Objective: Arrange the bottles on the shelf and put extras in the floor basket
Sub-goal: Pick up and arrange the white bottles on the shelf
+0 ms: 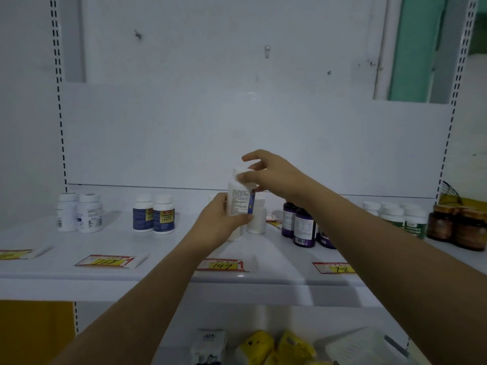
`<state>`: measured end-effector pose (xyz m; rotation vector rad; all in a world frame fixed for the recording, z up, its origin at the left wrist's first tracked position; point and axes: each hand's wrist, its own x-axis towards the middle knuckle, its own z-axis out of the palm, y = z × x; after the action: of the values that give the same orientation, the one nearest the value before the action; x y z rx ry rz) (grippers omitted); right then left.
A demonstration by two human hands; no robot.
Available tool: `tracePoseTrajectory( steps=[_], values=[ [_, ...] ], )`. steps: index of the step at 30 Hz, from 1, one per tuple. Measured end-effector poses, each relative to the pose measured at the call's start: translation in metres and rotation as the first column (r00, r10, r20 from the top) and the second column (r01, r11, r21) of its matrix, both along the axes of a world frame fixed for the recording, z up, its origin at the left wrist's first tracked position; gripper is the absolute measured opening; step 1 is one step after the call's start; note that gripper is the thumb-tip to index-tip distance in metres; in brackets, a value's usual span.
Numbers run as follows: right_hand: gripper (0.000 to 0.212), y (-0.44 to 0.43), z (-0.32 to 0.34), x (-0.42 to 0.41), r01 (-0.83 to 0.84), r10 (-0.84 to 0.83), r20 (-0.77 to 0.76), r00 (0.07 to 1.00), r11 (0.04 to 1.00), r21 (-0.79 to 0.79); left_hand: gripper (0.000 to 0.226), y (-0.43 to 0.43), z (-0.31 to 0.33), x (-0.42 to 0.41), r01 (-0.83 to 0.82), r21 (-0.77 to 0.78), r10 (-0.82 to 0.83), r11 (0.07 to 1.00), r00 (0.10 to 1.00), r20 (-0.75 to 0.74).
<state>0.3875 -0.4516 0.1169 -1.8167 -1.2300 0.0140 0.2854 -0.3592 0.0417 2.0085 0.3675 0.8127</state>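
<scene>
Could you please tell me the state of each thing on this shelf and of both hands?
held bottle, capped, held up, near upright
left hand, grips the held bottle's body
right hand, fingers at its cap, grip unclear
blue-label bottles, upright, capped
tall purple bottle, upright, capped
amber jars, upright, lidded
147 price tag, lying flat

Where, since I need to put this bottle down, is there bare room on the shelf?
Bare shelf lies between the plain white pair and the blue-labelled pair, and between that pair and the held bottle. Right of it is crowded: purple bottles, green-labelled bottles and amber jars stand close together.
</scene>
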Motion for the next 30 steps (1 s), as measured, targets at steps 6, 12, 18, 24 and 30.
tracePoseTrajectory(
  steps=[6,12,18,24,30],
  values=[
    [0.041,-0.002,-0.012,0.006,0.084,-0.084,0.007,0.996,0.996,0.010,0.054,-0.009,-0.008,0.012,-0.133,0.089,0.132,0.987,0.991,0.016],
    [0.032,-0.013,-0.006,0.012,-0.042,0.044,-0.065,0.997,0.999,0.028,0.065,-0.009,-0.006,0.009,0.084,0.009,-0.083,0.996,0.995,-0.052],
    [0.040,-0.011,-0.016,0.014,-0.045,0.046,-0.074,0.996,0.999,0.016,0.062,-0.011,-0.012,0.015,-0.030,0.005,0.030,1.000,1.000,0.008],
    [0.038,-0.007,-0.016,0.021,0.066,-0.066,0.007,0.998,0.998,-0.002,0.061,-0.014,-0.014,0.021,-0.021,-0.003,0.021,1.000,1.000,-0.016],
    [0.036,-0.013,-0.011,0.024,-0.068,0.066,-0.140,0.988,0.998,-0.006,0.053,-0.009,-0.007,0.014,0.155,-0.112,-0.157,0.982,0.988,-0.011]
  ],
)
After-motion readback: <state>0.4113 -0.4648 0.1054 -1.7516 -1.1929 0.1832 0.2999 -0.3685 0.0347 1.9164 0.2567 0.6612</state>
